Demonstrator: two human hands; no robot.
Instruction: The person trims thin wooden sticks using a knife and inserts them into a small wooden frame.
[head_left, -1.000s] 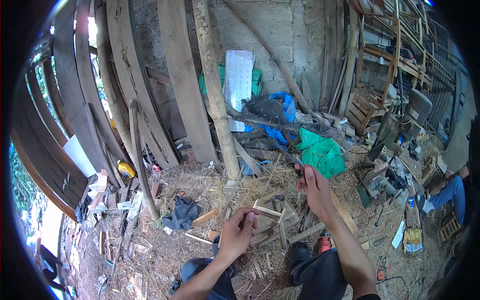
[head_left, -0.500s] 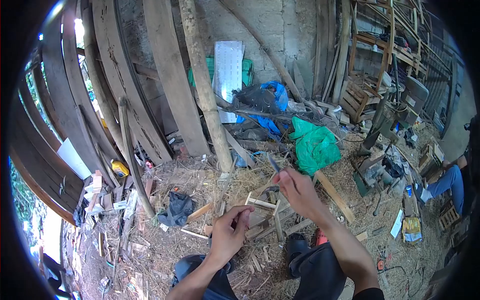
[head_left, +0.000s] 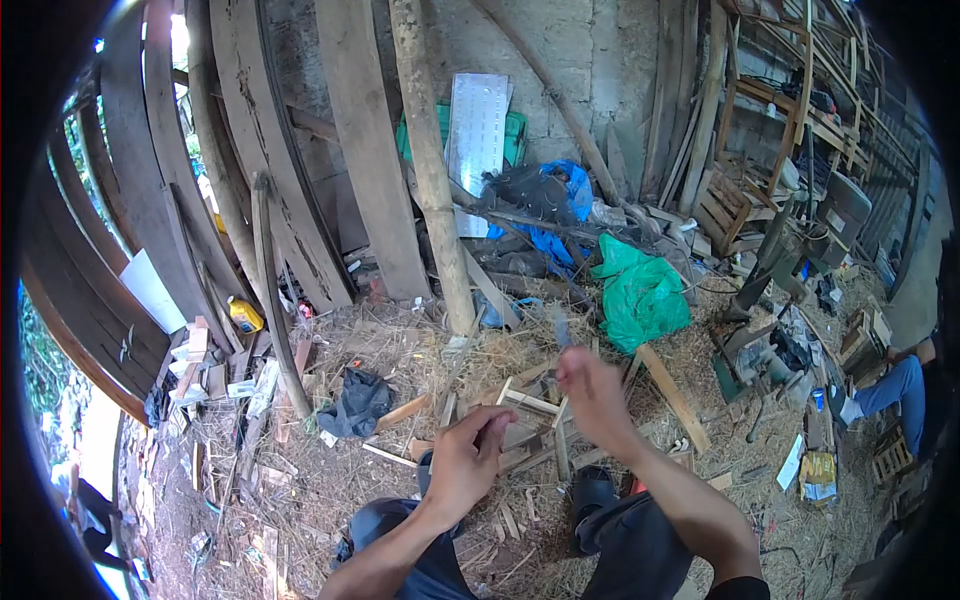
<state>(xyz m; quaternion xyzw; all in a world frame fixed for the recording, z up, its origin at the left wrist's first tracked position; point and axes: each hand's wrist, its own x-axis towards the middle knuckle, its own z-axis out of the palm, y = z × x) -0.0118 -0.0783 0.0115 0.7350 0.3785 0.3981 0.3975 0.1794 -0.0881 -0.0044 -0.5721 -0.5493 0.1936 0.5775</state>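
Blade (head_left: 562, 328) is held in R grip (head_left: 594, 394); L grip (head_left: 466, 455) curled, contents unclear; frame (head_left: 531, 402) nearby; amt. done/left can't be judged.

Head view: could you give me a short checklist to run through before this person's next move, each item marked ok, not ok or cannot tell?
1. Right hand's grip closed on the thin grey blade-like tool: ok, it appears so, though blurred.
2. Tool pointing away from the left hand's grip: ok, its tip is up in the picture.
3. Something held in the left: cannot tell, the fingers hide it.
4. Right hand touching the small pale-wood frame: cannot tell, they overlap in view.
5. Straw-littered ground free of scraps: not ok, wood bits lie about.
6. Other person's blue-trousered leg away from the tool: ok, far right.
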